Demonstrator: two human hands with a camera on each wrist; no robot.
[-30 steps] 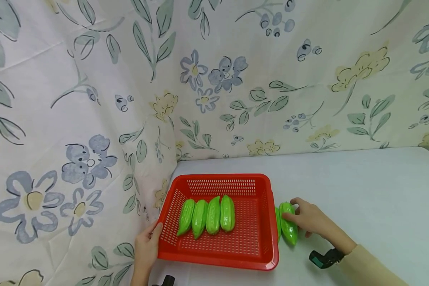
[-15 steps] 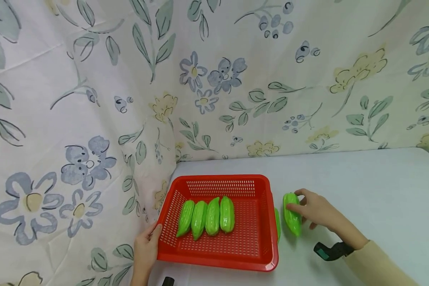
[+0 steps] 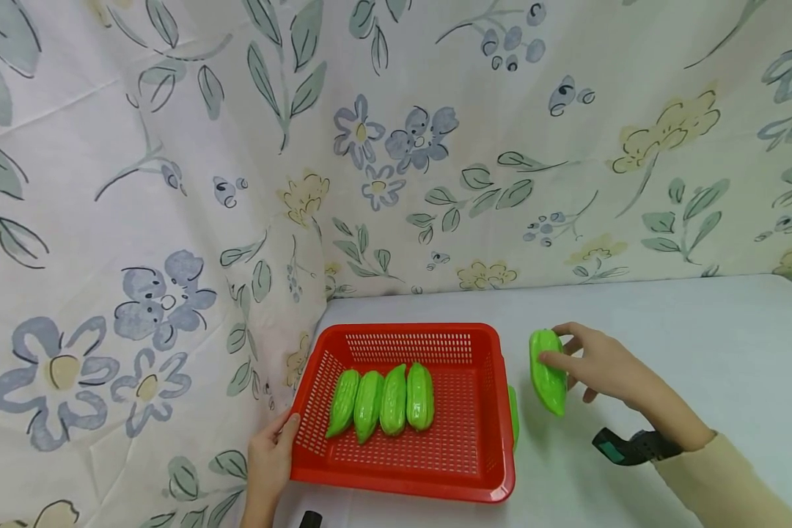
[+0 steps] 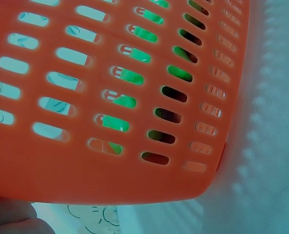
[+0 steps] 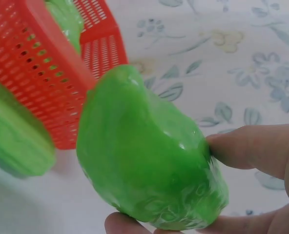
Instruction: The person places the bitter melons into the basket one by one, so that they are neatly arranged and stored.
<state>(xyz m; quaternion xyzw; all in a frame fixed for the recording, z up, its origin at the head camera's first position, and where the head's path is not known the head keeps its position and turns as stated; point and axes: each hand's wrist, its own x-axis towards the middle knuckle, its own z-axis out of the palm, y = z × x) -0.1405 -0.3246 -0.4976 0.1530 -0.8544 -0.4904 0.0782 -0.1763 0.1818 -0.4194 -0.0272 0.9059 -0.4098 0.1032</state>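
My right hand [image 3: 597,364] pinches a glossy green bitter melon [image 3: 548,378] between thumb and fingers, to the right of a red plastic basket [image 3: 402,484]. The right wrist view shows this bitter melon [image 5: 144,151] close up, with a crinkled shine like clear wrap. Four-sided and perforated, the basket has my left hand [image 3: 270,449] gripping its left front rim. Several bitter melons [image 3: 367,405] lie side by side in its left half. Another bitter melon [image 3: 514,418] rests on the table against the outside of the right wall, mostly hidden by it in the head view.
The white table [image 3: 666,330] extends to the right and behind the basket. A flower-printed cloth [image 3: 475,147] hangs along the back and the left side, close to the basket's left edge. A dark wrist device [image 3: 633,446] sits on my right wrist.
My right hand has lifted the bitter melon from beside the other one and carried it right and away from me. The basket and my left hand have stayed in place.
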